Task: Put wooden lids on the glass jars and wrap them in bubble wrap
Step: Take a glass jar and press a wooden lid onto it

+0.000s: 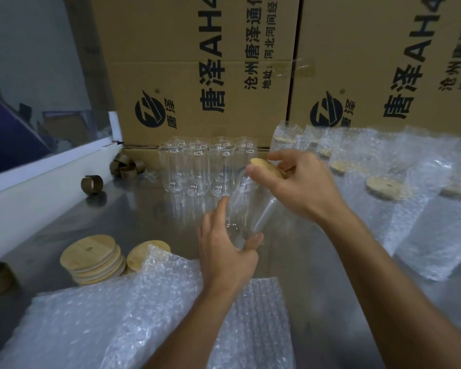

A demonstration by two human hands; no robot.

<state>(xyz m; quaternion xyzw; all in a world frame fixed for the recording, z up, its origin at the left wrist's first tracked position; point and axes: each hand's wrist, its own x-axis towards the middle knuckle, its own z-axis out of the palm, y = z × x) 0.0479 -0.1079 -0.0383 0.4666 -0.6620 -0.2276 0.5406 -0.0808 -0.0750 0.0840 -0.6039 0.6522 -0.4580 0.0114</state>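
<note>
The step in hand looks like lidding. The left hand (225,251) is wrapped around the lower part of a clear glass jar (246,209), which tilts away toward one o'clock above the desk (144,217). The right hand (298,185) pinches a wooden lid (266,167) between thumb and fingers, right at the jar's mouth; whether the lid is seated or only resting on the rim cannot be told.

At twelve o'clock from the held jar, a cluster of bare jars (205,166) stands against the cardboard boxes (197,70). A stack of spare lids (93,258) sits at eight o'clock, and just beside it, toward six o'clock, lie loose sheets of bubble wrap (123,310). Already wrapped jars (383,187) fill the three o'clock side.

The next move probably calls for pressing the lid squarely down while the left hand steadies the glass, then lowering the jar onto the near wrap for rolling. Smooth glass held at a tilt could slip, so the grip should stay firm.
</note>
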